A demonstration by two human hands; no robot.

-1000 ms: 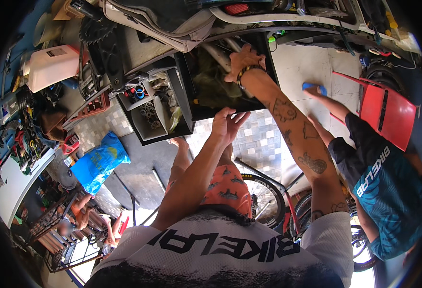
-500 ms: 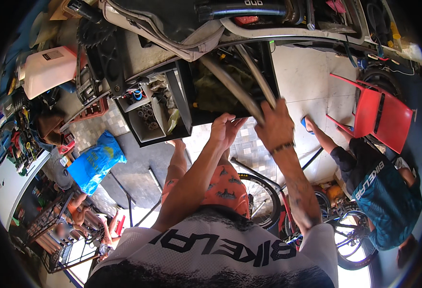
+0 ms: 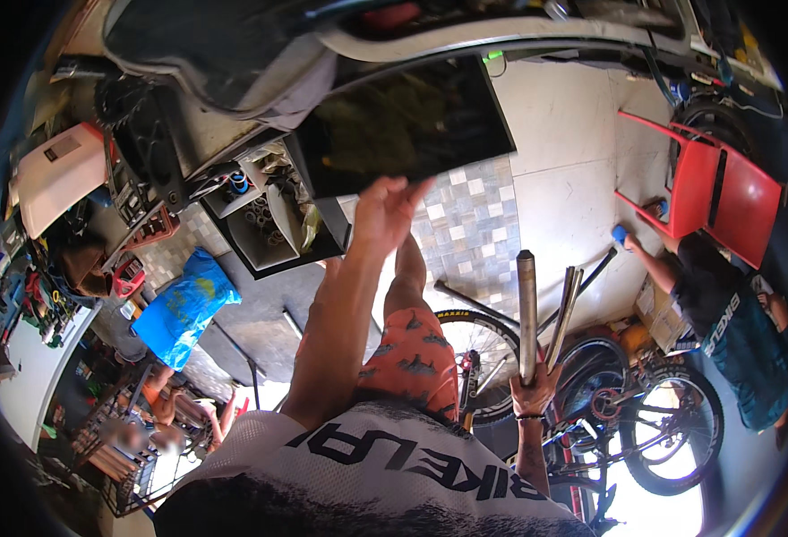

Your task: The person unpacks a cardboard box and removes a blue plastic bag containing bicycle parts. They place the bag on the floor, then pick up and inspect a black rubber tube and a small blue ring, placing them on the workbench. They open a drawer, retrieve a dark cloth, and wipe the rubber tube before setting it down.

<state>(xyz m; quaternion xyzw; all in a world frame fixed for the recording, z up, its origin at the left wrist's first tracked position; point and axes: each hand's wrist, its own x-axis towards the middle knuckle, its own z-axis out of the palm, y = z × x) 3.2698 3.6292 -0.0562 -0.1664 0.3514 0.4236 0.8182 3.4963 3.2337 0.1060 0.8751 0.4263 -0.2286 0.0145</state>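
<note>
My left hand (image 3: 385, 215) is at the front edge of a black drawer (image 3: 501, 134), fingers apart and slightly blurred. The fingertips seem to touch the edge. Inside the drawer lies something dark olive, too blurred to name. Lower right, my right hand (image 3: 534, 394) is closed round the lower ends of metal tubes, which point upward. One is a thick round metal tube (image 3: 526, 313); beside it is a thinner metal tube with a split end (image 3: 566, 309). Left of the black drawer sits a divided drawer (image 3: 273, 224) of small rings and loose parts.
A workbench edge (image 3: 582, 49) spans the top. At right are a red chair (image 3: 703, 179), a person in a dark teal shirt (image 3: 752, 358) and bicycles (image 3: 672, 438). At left are a blue plastic bag (image 3: 188, 300), a pale jug (image 3: 58, 174) and hand tools (image 3: 49, 295).
My right hand has moved from above the black drawer down and back to the right, carrying the metal tubes. My left hand stays at the drawer's front edge. The view has shifted.
</note>
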